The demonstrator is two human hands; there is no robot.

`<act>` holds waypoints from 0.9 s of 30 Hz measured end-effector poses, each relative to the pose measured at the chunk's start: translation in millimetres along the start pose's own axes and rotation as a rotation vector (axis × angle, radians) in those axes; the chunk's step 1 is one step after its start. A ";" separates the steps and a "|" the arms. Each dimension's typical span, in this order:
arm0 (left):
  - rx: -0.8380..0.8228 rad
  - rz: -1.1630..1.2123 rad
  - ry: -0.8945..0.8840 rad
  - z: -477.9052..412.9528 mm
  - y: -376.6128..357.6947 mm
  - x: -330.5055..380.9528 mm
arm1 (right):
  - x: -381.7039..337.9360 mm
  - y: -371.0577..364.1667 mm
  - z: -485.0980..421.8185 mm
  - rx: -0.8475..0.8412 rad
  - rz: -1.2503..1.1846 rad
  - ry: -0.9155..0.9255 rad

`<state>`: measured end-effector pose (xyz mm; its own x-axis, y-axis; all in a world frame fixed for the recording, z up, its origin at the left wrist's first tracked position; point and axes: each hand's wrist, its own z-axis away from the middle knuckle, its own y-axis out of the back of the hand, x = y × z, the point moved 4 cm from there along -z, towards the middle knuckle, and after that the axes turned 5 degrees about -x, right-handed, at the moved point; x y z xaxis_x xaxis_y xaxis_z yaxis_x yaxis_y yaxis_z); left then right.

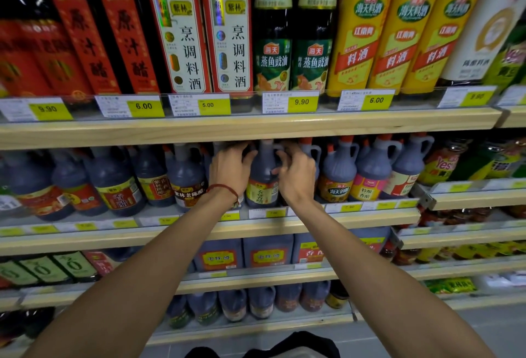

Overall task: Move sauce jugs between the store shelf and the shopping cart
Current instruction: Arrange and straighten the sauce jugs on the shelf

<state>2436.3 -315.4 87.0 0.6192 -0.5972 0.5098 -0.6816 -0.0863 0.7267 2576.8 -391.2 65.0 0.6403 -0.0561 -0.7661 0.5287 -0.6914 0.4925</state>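
A dark sauce jug (262, 180) with a yellow label stands on the second shelf (199, 229), in a row of similar jugs. My left hand (232, 168), with a red cord at the wrist, wraps its fingers round the jug's left shoulder. My right hand (296, 171) curls its fingers round the jug's right side, near the handle. The jug's cap is hidden under the shelf above. No shopping cart is in view.
Tall bottles with red, white, green and yellow labels fill the top shelf (256, 126). Neighbouring jugs (338, 175) crowd both sides of the held one. Lower shelves carry big square jugs (267, 252) and smaller bottles. Dark clothing (284, 346) shows at the bottom edge.
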 end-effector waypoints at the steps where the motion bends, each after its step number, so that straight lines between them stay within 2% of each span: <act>1: -0.006 -0.018 -0.002 -3.3 1.2 0.8 | -0.1 2.9 0.8 0.018 0.008 0.008; 5: -0.012 -0.042 -0.046 -10.3 3.6 -1.2 | 2.7 16.2 5.1 0.159 0.011 0.027; 8: 0.003 -0.036 -0.058 -8.3 2.9 0.1 | 4.1 13.5 8.5 0.196 -0.055 -0.020; 11: 0.012 -0.002 -0.055 -5.4 2.9 -0.6 | 4.5 9.1 6.7 0.180 -0.072 -0.030; 16: 0.017 -0.023 -0.057 -1.4 5.3 -0.1 | 3.6 7.5 -2.8 0.158 0.060 -0.056; 21: -0.020 -0.055 -0.073 4.2 5.0 -0.8 | 7.6 4.4 -7.5 0.118 0.011 -0.050; 27: -0.047 0.025 -0.076 17.8 0.7 -0.1 | 6.1 1.5 6.3 0.090 -0.146 -0.049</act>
<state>2428.8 -329.6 79.3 0.5694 -0.6580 0.4927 -0.6765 -0.0345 0.7357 2578.0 -397.1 58.5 0.5314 0.0164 -0.8469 0.5607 -0.7562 0.3372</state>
